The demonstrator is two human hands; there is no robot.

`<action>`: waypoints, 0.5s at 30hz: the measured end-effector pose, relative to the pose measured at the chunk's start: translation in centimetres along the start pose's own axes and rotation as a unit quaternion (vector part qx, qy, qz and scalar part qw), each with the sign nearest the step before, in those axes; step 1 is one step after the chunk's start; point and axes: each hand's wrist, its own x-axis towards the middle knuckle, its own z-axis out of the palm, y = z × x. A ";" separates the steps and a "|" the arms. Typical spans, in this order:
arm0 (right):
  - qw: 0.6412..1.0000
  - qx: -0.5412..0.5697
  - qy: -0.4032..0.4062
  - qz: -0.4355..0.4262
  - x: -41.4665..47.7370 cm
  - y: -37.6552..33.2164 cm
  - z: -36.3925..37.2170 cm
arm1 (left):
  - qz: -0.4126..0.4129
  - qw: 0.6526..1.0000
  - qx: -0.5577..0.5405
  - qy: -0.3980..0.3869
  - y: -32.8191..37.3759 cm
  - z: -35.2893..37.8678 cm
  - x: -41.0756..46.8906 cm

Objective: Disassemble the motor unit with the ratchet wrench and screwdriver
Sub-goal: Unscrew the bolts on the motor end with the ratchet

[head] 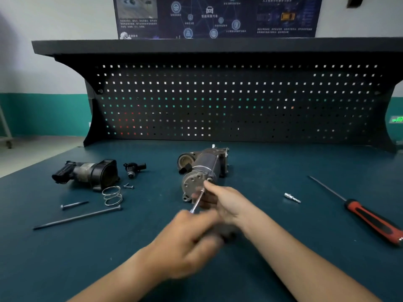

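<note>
The grey motor unit (pixel 201 168) lies on the blue-green bench mat, its round end flange facing me. A chrome ratchet wrench (pixel 197 202) runs from my hands up to the flange. My left hand (pixel 189 240) is blurred and closed around the wrench's dark handle. My right hand (pixel 222 201) grips the wrench's head end right against the flange, fingertips touching the motor. The red and black screwdriver (pixel 368 216) lies apart at the far right of the mat.
Left of the motor lie a removed black housing (pixel 87 173), a small black fitting (pixel 134 168), a wire spring (pixel 112 196), two small screws (pixel 129 186), a short bolt (pixel 74 204) and a long bolt (pixel 76 217). A chrome bit (pixel 292 197) lies right. A pegboard (pixel 218 101) stands behind.
</note>
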 end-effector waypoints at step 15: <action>0.994 -0.087 0.017 -0.062 -1.2 -0.3 -0.1 | 0.008 0.977 -0.001 -0.213 1.2 1.9 2.5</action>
